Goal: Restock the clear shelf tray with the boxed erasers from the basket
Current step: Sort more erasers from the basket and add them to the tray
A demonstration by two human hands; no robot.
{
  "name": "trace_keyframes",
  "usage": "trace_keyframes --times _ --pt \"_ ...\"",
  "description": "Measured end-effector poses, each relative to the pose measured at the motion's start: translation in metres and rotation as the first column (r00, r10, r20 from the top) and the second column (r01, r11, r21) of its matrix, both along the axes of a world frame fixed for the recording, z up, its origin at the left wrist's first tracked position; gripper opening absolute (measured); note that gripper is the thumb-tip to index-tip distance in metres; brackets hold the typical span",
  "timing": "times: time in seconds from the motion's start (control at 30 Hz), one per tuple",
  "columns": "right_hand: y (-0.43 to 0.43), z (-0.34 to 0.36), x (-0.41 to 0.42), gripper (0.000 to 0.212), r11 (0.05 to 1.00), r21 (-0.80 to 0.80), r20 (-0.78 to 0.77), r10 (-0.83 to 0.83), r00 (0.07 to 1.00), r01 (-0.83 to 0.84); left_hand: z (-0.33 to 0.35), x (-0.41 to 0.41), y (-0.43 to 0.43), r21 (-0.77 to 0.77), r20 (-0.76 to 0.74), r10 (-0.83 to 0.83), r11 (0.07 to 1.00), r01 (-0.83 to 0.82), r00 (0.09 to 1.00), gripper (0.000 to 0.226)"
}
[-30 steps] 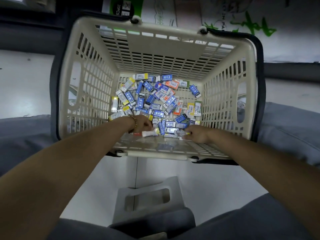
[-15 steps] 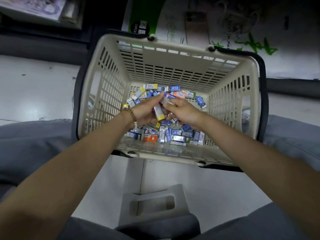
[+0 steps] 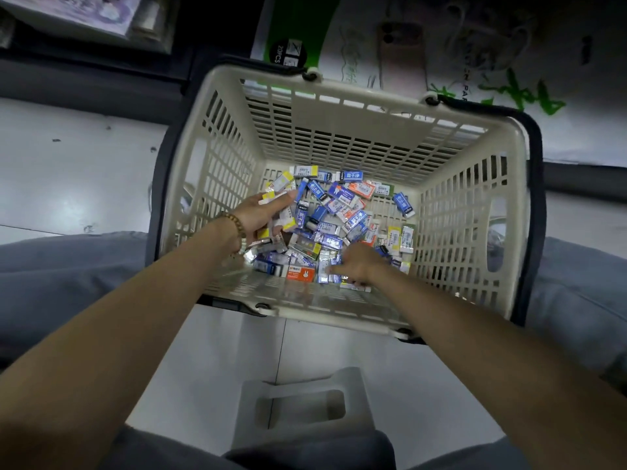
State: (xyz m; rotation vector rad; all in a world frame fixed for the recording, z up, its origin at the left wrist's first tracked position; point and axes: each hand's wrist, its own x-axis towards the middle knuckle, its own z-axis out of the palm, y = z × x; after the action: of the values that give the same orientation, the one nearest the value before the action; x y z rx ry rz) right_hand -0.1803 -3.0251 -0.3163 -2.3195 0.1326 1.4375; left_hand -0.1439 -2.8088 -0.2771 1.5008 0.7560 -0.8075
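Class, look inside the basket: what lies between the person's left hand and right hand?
In the head view, loose boxed erasers fill the stretch between the left hand and the right hand, piled on the basket floor.

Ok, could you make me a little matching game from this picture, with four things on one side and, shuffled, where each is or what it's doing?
1 left hand
2 right hand
3 orange eraser box
4 grey stool

A stands on the floor outside the basket
B grips yellow-ended erasers
C touches blue boxes
D lies in the basket by its near wall

Pairs: 1-B, 2-C, 3-D, 4-A.
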Motion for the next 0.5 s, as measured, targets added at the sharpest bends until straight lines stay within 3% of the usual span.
trace_keyframes --times 0.07,0.13,0.17,0.2,0.23,0.33,0.5 --pt "0.002 -0.002 0.012 0.038 0.999 -0.045 0.006 0.009 1.0 -0.009 -0.001 0.0 0.002 -0.018 -0.009 0.019 1.0 -0.02 1.0 0.082" --pt "-0.003 0.002 0.026 0.024 0.973 0.073 0.004 -0.218 0.976 0.217 -0.003 0.001 0.004 0.003 -0.019 0.015 1.0 -0.015 1.0 0.102" --pt "-0.006 0.006 0.032 0.023 0.906 0.184 -0.031 -0.383 0.923 0.382 -0.004 0.002 0.004 0.025 -0.027 -0.002 1.0 0.003 1.0 0.106" --pt "-0.009 0.01 0.035 0.029 0.831 0.258 -0.082 -0.489 0.868 0.493 -0.006 0.002 0.005 0.04 -0.035 -0.014 0.999 0.015 0.999 0.105" --pt "-0.011 0.011 0.034 0.035 0.816 0.268 -0.111 -0.502 0.857 0.513 -0.006 0.002 0.005 0.036 -0.039 -0.015 0.999 0.017 0.999 0.098" --pt "-0.011 0.004 0.022 0.031 0.95 0.085 -0.059 -0.295 0.954 0.299 -0.006 -0.001 0.003 -0.014 -0.073 -0.054 0.999 0.053 0.996 0.081" --pt "0.006 -0.013 0.006 0.047 0.967 0.057 0.08 -0.253 0.964 0.249 -0.009 -0.005 0.003 -0.192 -0.131 -0.041 0.981 0.015 0.991 0.041"
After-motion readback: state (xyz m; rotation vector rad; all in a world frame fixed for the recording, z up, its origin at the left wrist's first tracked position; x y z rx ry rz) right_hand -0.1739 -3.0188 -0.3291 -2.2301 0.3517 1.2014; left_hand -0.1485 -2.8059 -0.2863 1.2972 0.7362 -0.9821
